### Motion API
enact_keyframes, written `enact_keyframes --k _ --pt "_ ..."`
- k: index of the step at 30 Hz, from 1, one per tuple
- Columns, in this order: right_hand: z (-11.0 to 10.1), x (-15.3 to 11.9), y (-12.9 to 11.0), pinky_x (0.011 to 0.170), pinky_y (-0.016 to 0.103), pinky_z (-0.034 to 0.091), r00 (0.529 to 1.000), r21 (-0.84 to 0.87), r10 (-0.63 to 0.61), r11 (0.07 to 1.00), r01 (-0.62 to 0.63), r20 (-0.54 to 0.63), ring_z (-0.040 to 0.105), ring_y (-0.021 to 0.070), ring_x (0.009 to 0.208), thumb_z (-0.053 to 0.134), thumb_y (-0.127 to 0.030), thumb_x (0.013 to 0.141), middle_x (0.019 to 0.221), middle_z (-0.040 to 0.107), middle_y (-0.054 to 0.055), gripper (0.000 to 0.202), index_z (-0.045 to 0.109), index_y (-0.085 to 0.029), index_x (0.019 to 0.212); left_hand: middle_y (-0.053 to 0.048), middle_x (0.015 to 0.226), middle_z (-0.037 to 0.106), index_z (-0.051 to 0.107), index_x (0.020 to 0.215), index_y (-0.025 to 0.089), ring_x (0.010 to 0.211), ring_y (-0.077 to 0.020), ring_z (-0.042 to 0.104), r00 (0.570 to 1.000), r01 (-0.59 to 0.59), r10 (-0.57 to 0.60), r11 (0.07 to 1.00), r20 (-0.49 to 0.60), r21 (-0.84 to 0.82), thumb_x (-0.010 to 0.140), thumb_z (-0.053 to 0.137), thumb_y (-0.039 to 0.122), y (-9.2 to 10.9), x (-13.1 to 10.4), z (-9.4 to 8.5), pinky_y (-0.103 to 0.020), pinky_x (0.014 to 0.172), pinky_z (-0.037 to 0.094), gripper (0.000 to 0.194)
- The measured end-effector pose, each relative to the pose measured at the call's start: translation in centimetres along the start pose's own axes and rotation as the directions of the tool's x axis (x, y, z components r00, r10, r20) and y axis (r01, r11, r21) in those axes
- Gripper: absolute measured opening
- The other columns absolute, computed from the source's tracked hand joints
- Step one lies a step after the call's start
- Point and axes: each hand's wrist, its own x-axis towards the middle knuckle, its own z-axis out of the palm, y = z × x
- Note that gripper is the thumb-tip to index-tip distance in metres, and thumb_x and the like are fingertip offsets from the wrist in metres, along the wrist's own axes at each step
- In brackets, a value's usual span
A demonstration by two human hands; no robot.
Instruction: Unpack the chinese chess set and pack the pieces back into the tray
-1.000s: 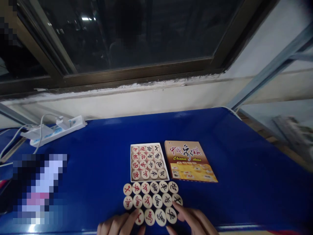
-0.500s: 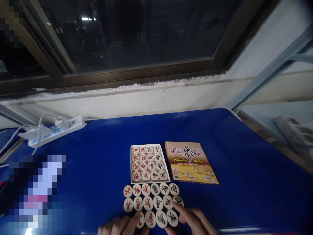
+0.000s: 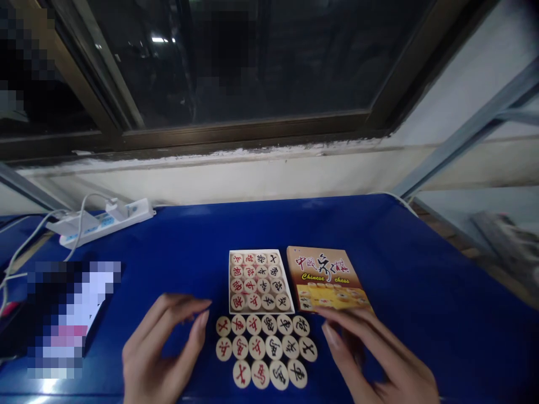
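Observation:
Round wooden chess pieces [image 3: 273,348] with red and black characters lie in three rows on the blue table. Behind them, a white open box [image 3: 231,286] holds four rows of similar pieces. The printed Chinese chess lid [image 3: 330,272] lies to its right. My left hand [image 3: 168,342] hovers left of the rows, thumb and fingers apart, holding nothing. On the right, my right hand [image 3: 374,353] is raised with thumb and fingers apart, nothing between them, its fingertips overlapping the lid's lower edge in view.
A white power strip [image 3: 109,221] with plugs and cables sits at the back left of the blue table [image 3: 185,241]. A blurred-out flat object [image 3: 76,314] lies at the left. Window and wall stand behind; a metal frame rises at the right.
Both hands have lifted off the front row of pieces and moved outward and up, one to each side. The front row now shows uncovered. The view has shifted slightly.

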Motion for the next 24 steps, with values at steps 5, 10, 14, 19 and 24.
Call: enact_keyframes --k 5,10,14,19,24 --pt "1.8 6.9 0.7 0.075 0.030 0.057 0.969 0.038 -0.144 0.990 0.139 0.200 0.070 0.0173 0.090 0.052 -0.027 0.100 0.100 0.071 0.004 0.019 0.068 -0.025 0.107 -0.003 0.100 0.070 0.070 0.102 0.024 0.090 -0.0180 0.066 0.935 -0.142 0.158 0.987 0.317 -0.072 0.098 0.059 0.024 -2.7 6.9 3.2 -0.035 0.083 0.052 0.013" --pt "3.9 11.7 1.8 0.085 0.038 0.050 0.805 0.041 -0.222 0.970 0.240 0.550 0.060 0.0162 0.075 0.055 -0.020 0.096 0.080 0.063 0.000 0.016 0.067 -0.023 0.085 -0.005 0.115 0.068 0.071 0.094 0.023 0.108 -0.0254 0.061 0.875 -0.212 0.212 0.976 0.436 -0.050 0.090 0.068 0.019 -5.4 9.2 6.7 -0.048 0.093 0.048 0.007" --pt "5.0 12.8 2.9 0.085 0.034 0.049 0.784 0.084 -0.246 0.967 0.242 0.571 0.056 0.0121 0.068 0.063 -0.022 0.093 0.076 0.059 -0.003 0.009 0.069 -0.025 0.088 -0.003 0.120 0.066 0.072 0.096 0.025 0.115 -0.0258 0.059 0.855 -0.214 0.218 0.975 0.471 -0.064 0.089 0.069 0.019 -5.9 8.5 6.7 -0.047 0.093 0.048 0.009" --pt "5.4 11.9 3.7 0.070 0.030 0.047 0.797 0.124 -0.252 0.968 0.220 0.549 0.056 0.0139 0.073 0.056 -0.024 0.098 0.079 0.058 0.000 0.016 0.072 -0.024 0.096 -0.004 0.125 0.065 0.072 0.099 0.027 0.122 -0.0280 0.056 0.843 -0.199 0.201 0.978 0.499 -0.058 0.090 0.070 0.024 -5.9 7.8 6.4 -0.049 0.096 0.047 0.010" --pt "5.8 10.9 3.9 0.078 0.032 0.051 0.780 0.141 -0.279 0.960 0.242 0.560 0.064 0.0160 0.087 0.056 -0.026 0.098 0.096 0.068 0.001 0.021 0.072 -0.029 0.112 -0.005 0.134 0.061 0.071 0.108 0.029 0.130 -0.0312 0.051 0.802 -0.246 0.226 0.968 0.552 -0.040 0.091 0.070 0.026 -5.6 7.4 6.7 -0.051 0.095 0.048 0.017"
